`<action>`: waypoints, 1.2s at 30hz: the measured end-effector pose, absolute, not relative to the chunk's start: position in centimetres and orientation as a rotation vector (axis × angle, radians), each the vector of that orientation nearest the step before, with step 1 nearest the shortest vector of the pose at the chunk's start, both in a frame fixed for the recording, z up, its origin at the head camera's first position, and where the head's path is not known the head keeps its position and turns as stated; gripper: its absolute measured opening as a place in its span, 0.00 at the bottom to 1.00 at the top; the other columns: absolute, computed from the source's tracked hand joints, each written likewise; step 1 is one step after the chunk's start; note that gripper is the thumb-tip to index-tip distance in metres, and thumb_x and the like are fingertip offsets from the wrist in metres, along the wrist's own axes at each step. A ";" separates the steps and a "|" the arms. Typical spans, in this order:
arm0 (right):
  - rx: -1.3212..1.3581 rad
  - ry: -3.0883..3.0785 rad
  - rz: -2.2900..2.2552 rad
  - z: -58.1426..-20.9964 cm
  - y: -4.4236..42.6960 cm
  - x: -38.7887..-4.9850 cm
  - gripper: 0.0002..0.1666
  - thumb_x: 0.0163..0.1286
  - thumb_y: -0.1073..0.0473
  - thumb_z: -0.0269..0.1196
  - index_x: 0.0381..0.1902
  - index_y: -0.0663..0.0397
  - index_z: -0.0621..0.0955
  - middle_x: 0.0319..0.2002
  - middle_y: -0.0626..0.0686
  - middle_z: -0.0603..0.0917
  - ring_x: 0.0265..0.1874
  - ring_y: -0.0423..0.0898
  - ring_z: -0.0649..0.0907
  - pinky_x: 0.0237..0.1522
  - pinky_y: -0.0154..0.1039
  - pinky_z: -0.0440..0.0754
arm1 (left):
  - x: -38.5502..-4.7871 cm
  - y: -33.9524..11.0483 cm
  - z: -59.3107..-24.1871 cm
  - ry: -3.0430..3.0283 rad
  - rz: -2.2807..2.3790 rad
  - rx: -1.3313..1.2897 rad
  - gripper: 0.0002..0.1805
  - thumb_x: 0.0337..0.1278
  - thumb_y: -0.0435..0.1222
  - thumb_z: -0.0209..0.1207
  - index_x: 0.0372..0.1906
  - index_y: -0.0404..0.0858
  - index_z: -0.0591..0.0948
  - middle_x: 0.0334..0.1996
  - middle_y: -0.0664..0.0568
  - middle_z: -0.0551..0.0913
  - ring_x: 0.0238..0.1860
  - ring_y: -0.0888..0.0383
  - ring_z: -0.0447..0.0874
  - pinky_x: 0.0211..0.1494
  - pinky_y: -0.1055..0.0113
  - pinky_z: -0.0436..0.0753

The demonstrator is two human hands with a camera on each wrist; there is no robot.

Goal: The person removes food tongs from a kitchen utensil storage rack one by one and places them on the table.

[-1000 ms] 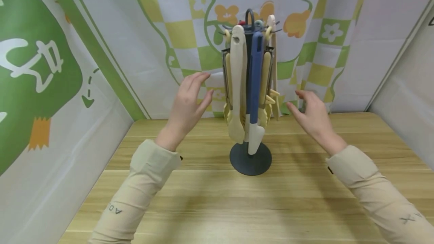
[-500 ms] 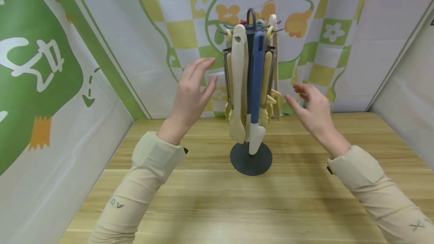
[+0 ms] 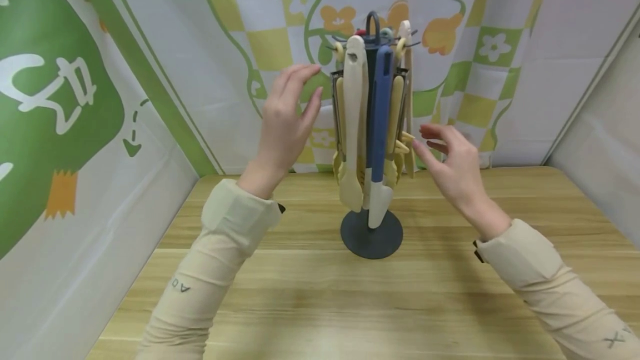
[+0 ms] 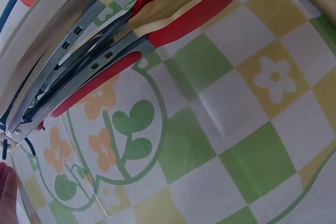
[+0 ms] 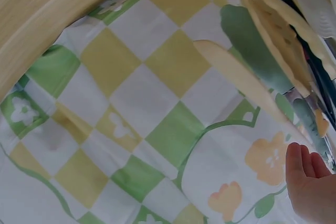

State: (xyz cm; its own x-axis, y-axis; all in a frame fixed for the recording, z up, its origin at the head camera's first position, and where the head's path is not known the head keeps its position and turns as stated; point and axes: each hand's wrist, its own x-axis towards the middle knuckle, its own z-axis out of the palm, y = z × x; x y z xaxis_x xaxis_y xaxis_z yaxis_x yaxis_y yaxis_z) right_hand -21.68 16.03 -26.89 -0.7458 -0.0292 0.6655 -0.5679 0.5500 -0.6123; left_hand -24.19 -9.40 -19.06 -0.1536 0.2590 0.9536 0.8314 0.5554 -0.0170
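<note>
A dark rotating-style utensil stand (image 3: 372, 240) holds several hanging kitchen tools. A cream spatula (image 3: 353, 121) and a blue-handled spatula (image 3: 382, 121) with a white head hang at its front. Tongs with wavy yellow tips hang at the sides; in the left wrist view red-edged tongs (image 4: 126, 40) show. My left hand (image 3: 286, 118), fingers spread and slightly bent, is left of the stand, holding nothing. My right hand (image 3: 454, 165) is at the right, its fingertips very close to a yellow tip; touch cannot be told. In the right wrist view a green spatula head (image 5: 254, 48) and a pale flat utensil (image 5: 236, 72) hang nearby.
The stand rests on a wood-grain table (image 3: 320, 304) with a rear edge. Behind it hangs a white cloth (image 3: 270, 49) with green and yellow checks and orange flowers. White printed side walls (image 3: 65, 271) enclose the table left and right.
My left hand has risen along the stand's left side. My right hand has moved left, closer to the hanging tools. The stand and its tools look unmoved apart from a slight view shift.
</note>
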 end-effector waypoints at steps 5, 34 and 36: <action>0.496 -2.173 1.190 -26.7 15.6 -21.4 0.20 0.64 0.58 0.60 0.49 0.67 0.75 0.48 0.60 0.78 0.47 0.52 0.77 0.51 0.42 0.76 | -24.4 -9.2 -18.2 -1.671 -0.666 -0.906 0.12 0.58 0.27 0.53 0.46 0.25 0.76 0.43 0.38 0.77 0.48 0.48 0.74 0.57 0.70 0.70; 0.534 -2.179 1.277 -27.2 14.1 -21.7 0.25 0.61 0.59 0.63 0.53 0.67 0.73 0.49 0.59 0.76 0.48 0.51 0.77 0.50 0.34 0.77 | -25.8 -8.7 -15.2 -1.733 -0.596 -0.972 0.09 0.59 0.29 0.54 0.40 0.26 0.79 0.42 0.39 0.79 0.48 0.50 0.74 0.57 0.73 0.69; 0.535 -2.179 1.293 -27.2 14.0 -21.7 0.26 0.61 0.59 0.63 0.54 0.67 0.72 0.49 0.60 0.76 0.48 0.51 0.77 0.50 0.35 0.77 | -25.9 -8.6 -15.1 -1.737 -0.597 -0.977 0.09 0.59 0.29 0.54 0.40 0.27 0.79 0.42 0.40 0.79 0.47 0.50 0.75 0.56 0.74 0.69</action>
State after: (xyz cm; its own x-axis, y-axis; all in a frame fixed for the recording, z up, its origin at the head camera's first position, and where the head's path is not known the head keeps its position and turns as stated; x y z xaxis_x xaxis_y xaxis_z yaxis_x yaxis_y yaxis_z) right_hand -21.71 13.95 -27.23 -0.7726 -0.0600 0.6321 -0.5834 0.4598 -0.6694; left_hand -25.89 -8.59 -15.14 -0.1594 0.3329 0.9294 0.8342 0.5489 -0.0536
